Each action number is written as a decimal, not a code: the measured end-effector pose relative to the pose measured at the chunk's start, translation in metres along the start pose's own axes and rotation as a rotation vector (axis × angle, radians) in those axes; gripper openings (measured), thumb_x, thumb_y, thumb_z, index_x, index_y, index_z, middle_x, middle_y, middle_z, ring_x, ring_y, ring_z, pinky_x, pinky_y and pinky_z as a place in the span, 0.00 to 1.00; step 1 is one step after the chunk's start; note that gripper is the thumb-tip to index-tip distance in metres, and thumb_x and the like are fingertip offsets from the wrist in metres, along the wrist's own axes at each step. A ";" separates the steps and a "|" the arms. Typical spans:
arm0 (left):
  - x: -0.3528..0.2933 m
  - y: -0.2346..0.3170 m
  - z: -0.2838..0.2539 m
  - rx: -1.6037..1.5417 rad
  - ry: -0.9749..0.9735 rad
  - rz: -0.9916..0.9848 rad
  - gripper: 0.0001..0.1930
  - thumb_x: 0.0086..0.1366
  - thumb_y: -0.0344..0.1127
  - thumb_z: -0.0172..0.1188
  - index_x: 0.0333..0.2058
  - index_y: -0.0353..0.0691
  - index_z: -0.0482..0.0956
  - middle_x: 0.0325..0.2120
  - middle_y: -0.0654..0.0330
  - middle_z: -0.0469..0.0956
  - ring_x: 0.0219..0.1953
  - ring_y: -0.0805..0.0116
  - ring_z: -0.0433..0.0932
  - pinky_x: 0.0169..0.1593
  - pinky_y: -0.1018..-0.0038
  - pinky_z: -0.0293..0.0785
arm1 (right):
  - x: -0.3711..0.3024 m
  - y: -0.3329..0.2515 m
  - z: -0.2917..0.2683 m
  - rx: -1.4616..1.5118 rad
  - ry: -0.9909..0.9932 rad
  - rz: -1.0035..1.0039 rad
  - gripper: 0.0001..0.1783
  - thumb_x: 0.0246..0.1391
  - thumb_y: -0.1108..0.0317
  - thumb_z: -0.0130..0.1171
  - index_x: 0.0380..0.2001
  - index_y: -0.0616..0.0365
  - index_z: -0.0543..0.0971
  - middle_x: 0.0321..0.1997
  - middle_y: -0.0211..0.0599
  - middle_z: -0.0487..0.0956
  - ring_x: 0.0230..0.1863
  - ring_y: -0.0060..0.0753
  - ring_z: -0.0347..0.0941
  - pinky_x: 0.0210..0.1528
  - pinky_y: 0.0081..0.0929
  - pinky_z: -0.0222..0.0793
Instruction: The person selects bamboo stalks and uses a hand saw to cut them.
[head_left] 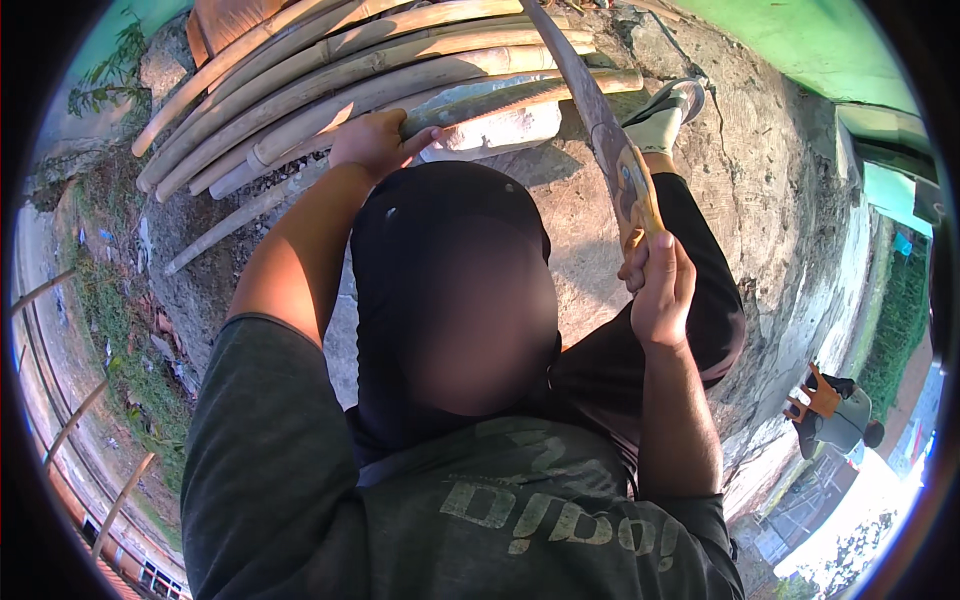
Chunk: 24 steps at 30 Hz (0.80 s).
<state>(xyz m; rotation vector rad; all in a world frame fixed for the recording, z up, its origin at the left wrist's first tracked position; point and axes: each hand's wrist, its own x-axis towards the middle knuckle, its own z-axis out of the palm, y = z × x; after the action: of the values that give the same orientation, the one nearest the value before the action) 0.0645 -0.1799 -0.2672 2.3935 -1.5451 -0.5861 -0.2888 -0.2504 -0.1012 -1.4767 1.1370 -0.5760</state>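
My right hand is closed round the wooden handle of a handsaw. Its long brownish blade points away from me and crosses over a bamboo pole near that pole's right end. Whether the teeth touch the bamboo, I cannot tell. Farther left, my left hand grips the same pole from above, with the thumb stretched along its near side. Under the pole sits a pale, rough block, which holds it off the ground.
Several more bamboo poles lie side by side at the far left. My sandalled foot stands by the pole's right end on cracked concrete. A green wall rises at the far right. Another person sits some way off at the right.
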 end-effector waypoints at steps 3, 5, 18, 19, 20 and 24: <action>-0.002 0.005 -0.006 -0.004 0.004 -0.046 0.37 0.60 0.75 0.48 0.33 0.41 0.79 0.28 0.52 0.81 0.35 0.51 0.82 0.40 0.58 0.77 | -0.019 0.008 -0.005 -0.112 0.030 -0.059 0.27 0.71 0.50 0.39 0.21 0.57 0.66 0.16 0.23 0.61 0.18 0.15 0.54 0.21 0.20 0.50; -0.003 0.008 -0.010 0.001 0.028 -0.049 0.37 0.60 0.75 0.48 0.33 0.41 0.79 0.28 0.52 0.82 0.35 0.51 0.82 0.40 0.58 0.77 | -0.041 0.022 -0.012 -0.163 0.050 -0.139 0.28 0.70 0.49 0.39 0.21 0.60 0.67 0.15 0.26 0.62 0.17 0.18 0.58 0.20 0.22 0.51; -0.002 0.006 -0.008 0.011 -0.030 -0.061 0.39 0.60 0.77 0.46 0.32 0.41 0.80 0.29 0.53 0.82 0.37 0.52 0.82 0.41 0.58 0.77 | -0.045 0.030 -0.001 -0.103 -0.043 -0.076 0.25 0.71 0.48 0.41 0.25 0.56 0.66 0.19 0.25 0.63 0.20 0.16 0.55 0.24 0.17 0.52; -0.003 0.004 -0.006 0.026 -0.011 -0.049 0.39 0.61 0.77 0.45 0.33 0.40 0.80 0.30 0.53 0.82 0.37 0.52 0.82 0.41 0.58 0.77 | -0.037 0.028 0.003 -0.068 -0.044 -0.082 0.24 0.71 0.52 0.41 0.24 0.58 0.67 0.18 0.24 0.63 0.20 0.16 0.56 0.24 0.18 0.52; -0.001 0.004 -0.004 0.036 0.008 -0.031 0.39 0.61 0.77 0.45 0.33 0.40 0.80 0.30 0.53 0.82 0.37 0.51 0.82 0.41 0.57 0.77 | -0.026 0.025 0.006 -0.038 -0.039 -0.087 0.24 0.71 0.56 0.42 0.23 0.60 0.68 0.17 0.24 0.64 0.20 0.15 0.57 0.23 0.20 0.52; 0.003 0.007 -0.009 0.017 -0.074 -0.054 0.40 0.61 0.77 0.44 0.34 0.40 0.81 0.31 0.52 0.82 0.38 0.51 0.82 0.42 0.57 0.77 | 0.006 0.023 0.013 -0.184 -0.034 -0.128 0.23 0.72 0.56 0.41 0.23 0.59 0.67 0.18 0.22 0.62 0.21 0.16 0.55 0.23 0.21 0.51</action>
<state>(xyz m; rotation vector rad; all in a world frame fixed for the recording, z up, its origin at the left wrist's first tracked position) 0.0642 -0.1857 -0.2568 2.4591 -1.5239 -0.6823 -0.2829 -0.2478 -0.1278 -1.7208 1.0970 -0.5428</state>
